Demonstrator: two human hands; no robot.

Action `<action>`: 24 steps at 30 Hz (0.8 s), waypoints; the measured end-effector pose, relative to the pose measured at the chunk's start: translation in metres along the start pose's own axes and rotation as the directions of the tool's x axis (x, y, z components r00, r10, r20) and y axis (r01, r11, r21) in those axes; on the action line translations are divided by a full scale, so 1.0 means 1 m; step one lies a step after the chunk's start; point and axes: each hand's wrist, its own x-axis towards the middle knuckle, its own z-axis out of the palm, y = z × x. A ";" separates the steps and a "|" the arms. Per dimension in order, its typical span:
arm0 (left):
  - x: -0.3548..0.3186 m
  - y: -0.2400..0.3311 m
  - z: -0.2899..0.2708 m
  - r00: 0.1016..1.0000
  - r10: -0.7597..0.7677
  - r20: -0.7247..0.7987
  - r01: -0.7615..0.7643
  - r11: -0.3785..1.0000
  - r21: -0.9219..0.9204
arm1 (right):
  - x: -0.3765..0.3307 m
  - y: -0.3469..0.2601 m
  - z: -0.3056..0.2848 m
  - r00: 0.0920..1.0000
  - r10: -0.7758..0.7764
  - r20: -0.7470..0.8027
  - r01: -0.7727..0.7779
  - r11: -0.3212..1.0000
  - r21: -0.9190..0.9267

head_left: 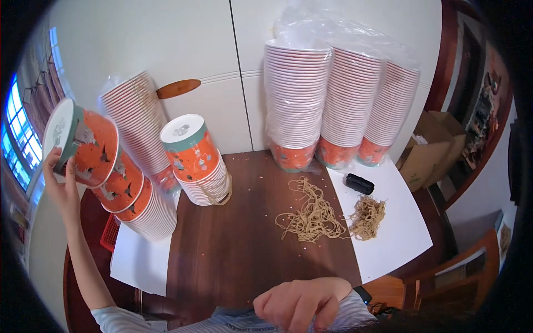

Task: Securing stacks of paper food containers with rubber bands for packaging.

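left hand (65,186) clamped on top cup (97,145) | right hand (304,301) curled, palm hidden, cannot tell grip

Even, moderately bright indoor light covers the tabletop (222,255). Beyond its left edge, a window (18,125) glares bluish-white. Clear plastic wrap (338,28) above the far right corner catches pale highlights. A soft shadow greys the white sheet (141,263) at the left edge. Straight lines bow toward the black rim; the room beyond the right edge looks dim.
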 end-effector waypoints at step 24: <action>-0.131 0.131 0.161 0.444 0.023 0.896 0.689 -0.648 -0.324 | -0.012 0.054 -0.098 0.478 -0.225 -0.849 -0.264 0.885 -0.384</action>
